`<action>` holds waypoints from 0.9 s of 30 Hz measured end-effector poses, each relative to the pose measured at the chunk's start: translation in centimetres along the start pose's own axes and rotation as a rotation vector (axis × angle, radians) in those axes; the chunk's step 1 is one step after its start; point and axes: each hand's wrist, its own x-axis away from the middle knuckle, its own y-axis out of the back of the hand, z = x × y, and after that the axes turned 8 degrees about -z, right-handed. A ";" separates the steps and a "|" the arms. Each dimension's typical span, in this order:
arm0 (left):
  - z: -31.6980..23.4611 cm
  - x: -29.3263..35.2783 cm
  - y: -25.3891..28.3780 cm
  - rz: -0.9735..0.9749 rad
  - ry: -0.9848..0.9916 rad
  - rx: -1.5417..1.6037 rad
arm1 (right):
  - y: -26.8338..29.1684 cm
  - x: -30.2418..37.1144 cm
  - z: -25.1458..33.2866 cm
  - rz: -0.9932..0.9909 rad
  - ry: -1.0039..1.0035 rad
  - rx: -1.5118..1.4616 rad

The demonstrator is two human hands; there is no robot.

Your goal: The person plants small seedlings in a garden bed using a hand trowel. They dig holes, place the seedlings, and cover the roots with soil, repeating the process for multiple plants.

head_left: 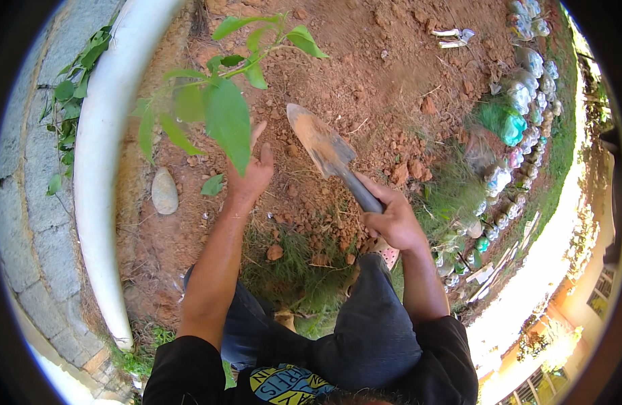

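Note:
In my right hand (400, 221) is a hand trowel (319, 140), its dark handle wrapped by my fingers. The soil-smeared blade points up and left over loose reddish soil (371, 74). My left hand (251, 177) is left of the blade, low over the soil, with a finger stretched out and the thumb apart. Nothing shows in its grip. A leafy green plant (226, 111) rises in front of it, and one large leaf covers part of the hand. Where the stem meets the ground is hidden.
A thick white pipe (98, 155) curves along the left, beside a grey block wall (37, 202). An oval stone (164, 191) lies near the pipe. Rows of stuffed plastic bottles (520, 98) edge the right side. Grass (294, 270) grows by my knees.

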 end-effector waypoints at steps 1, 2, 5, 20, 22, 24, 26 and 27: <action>0.5 0.2 0.5 0.063 -0.010 -0.018 | 0.9 1.1 0.0 -0.067 0.079 0.230; 0.7 0.6 0.7 0.143 0.024 -0.055 | 1.8 2.2 0.0 -0.125 0.088 0.257; 0.3 1.8 0.6 0.263 -0.107 -0.356 | 4.5 4.3 -0.1 -0.323 0.067 0.527; -1.6 3.6 -4.2 0.400 0.125 -0.060 | 1.4 4.4 -5.1 -0.297 0.034 0.708; -1.2 3.3 -3.9 0.374 0.064 -0.178 | 1.9 5.0 -4.4 -0.257 0.008 0.721; -0.9 3.3 -3.8 0.359 -0.006 -0.240 | 1.7 4.8 -4.2 -0.238 0.009 0.690; -0.8 3.3 -3.9 0.339 -0.059 -0.277 | 0.9 3.6 -4.4 -0.192 -0.003 0.673; -0.9 3.4 -4.1 0.343 -0.026 -0.243 | 0.4 2.5 -4.7 -0.153 -0.013 0.665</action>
